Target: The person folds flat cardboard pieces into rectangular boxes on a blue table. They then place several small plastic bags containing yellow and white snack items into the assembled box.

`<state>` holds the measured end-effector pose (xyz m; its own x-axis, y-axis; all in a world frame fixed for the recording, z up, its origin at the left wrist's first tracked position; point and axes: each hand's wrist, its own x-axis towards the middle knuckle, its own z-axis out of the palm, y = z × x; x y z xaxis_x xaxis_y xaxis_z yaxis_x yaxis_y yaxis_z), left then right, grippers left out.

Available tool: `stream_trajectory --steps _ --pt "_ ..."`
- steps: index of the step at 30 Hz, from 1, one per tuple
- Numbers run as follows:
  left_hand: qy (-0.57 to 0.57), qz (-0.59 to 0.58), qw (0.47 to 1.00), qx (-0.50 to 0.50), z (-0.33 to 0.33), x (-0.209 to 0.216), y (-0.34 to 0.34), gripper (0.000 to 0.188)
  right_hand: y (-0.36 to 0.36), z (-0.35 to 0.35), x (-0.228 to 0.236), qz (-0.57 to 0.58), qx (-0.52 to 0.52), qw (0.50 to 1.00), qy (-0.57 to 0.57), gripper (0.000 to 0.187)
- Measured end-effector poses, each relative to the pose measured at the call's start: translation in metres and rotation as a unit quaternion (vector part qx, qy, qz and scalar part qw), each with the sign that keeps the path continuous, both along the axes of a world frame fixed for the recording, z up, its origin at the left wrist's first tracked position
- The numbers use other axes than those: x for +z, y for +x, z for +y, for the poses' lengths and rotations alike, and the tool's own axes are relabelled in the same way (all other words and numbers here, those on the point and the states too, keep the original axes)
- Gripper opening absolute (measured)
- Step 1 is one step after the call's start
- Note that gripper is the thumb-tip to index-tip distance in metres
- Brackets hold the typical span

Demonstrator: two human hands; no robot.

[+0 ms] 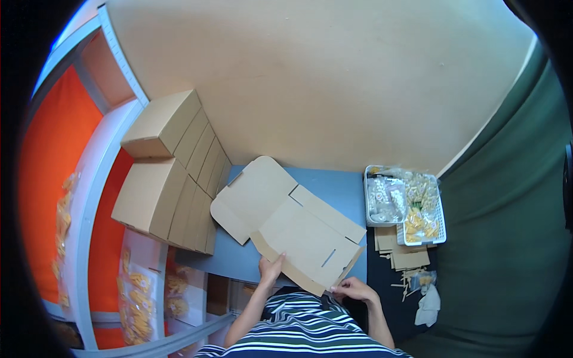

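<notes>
A flat, unfolded cardboard box blank (298, 230) lies slantwise over the blue-grey tabletop (334, 185), its near edge reaching toward my body. With my left hand (271, 269) I grip the raised long flap on its near left side, thumb on top and fingers hidden beneath. At the near right corner my right hand (353, 290) pinches the edge of the short side flap, which is partly bent up. The rounded lid part of the blank points away to the far left, and slots show in its panels.
Closed cardboard boxes (179, 173) are stacked on the left. Two white baskets (443, 224) with bagged small parts stand at the right. Beside them lie cardboard pieces (410, 259), small wooden sticks and a white cloth (427, 305). Shelving (107, 173) with bagged yellow pieces stands far left; a green curtain (501, 238) hangs right.
</notes>
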<state>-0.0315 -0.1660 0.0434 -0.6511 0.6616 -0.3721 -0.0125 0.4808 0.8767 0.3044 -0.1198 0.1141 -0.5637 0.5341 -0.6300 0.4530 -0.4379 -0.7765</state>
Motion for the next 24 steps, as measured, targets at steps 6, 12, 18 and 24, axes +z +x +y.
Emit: stream_trajectory --steps 6,12,18,24 --pt "0.023 0.106 0.994 -0.019 -0.013 0.001 -0.006 0.030 0.030 0.077 0.052 -0.148 -0.125 0.975 0.112 0.031" --pt "0.027 0.073 0.997 -0.021 -0.017 0.007 -0.009 0.028 -0.024 0.172 -0.018 -0.136 -0.159 0.833 0.512 0.030" --pt "0.059 -0.034 0.998 0.017 -0.015 0.002 -0.005 0.027 -0.075 0.208 -0.056 -0.306 -0.051 0.802 0.510 0.067" --pt "0.117 0.076 0.990 -0.005 -0.031 -0.007 0.013 0.025 -0.077 0.213 -0.049 -0.234 -0.024 0.885 0.402 0.064"
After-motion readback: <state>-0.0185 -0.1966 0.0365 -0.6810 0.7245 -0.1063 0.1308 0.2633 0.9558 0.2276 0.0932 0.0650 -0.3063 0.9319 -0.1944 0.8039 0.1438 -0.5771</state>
